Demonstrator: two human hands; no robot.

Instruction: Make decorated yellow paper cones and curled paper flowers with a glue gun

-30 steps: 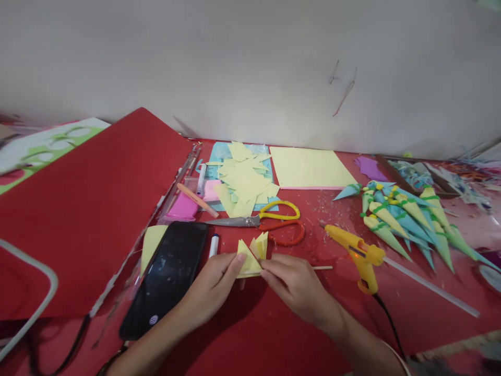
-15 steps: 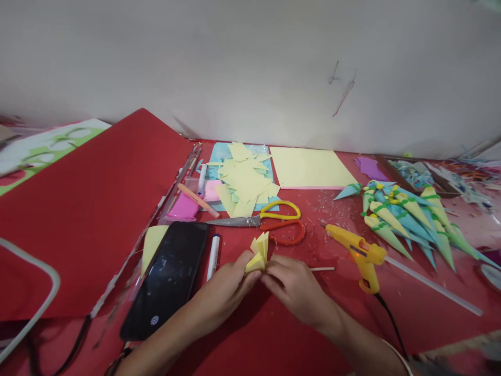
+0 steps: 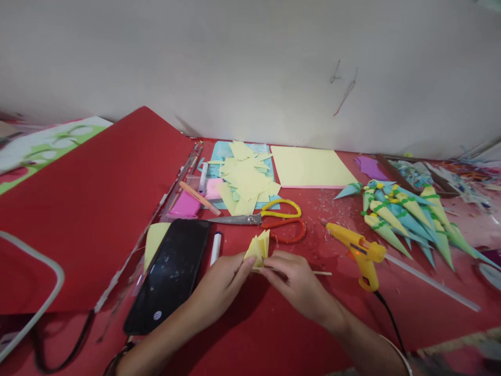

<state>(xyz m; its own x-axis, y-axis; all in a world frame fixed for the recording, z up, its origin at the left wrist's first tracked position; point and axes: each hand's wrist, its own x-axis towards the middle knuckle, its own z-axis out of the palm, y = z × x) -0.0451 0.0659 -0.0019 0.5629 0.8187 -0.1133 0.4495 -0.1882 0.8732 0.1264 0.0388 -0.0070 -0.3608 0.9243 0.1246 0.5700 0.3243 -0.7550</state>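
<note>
Head view: folded yellow paper (image 3: 256, 250) held between two hands above a red tabletop (image 3: 270, 334)

We note the left hand (image 3: 224, 272) pinching the paper's left side between thumb and fingers; pleated tips fan upward above the grip. Right hand (image 3: 291, 275): thumb and fingertips pressed together on the paper's lower right edge. A thin stick (image 3: 323, 273) runs along the paper's bottom and juts out past the right knuckles; how firmly the fingers hold it, we cannot tell.

Room, by side. Far: scissors (image 3: 252, 220) lie crosswise, red handle loop just beyond the paper tips, so the margin there is tight. Left: a capped marker (image 3: 215, 249) sits near the left knuckles; a black phone (image 3: 168, 277) lies alongside the left forearm, its lower edge close to the arm. Right: a strip of tabletop separates the right hand from the yellow glue gun (image 3: 354, 248), whose nozzle points leftward; paper cones (image 3: 407, 214) heap well beyond. Near: we see widest room between the forearms, red surface reaching the bottom of view
</note>
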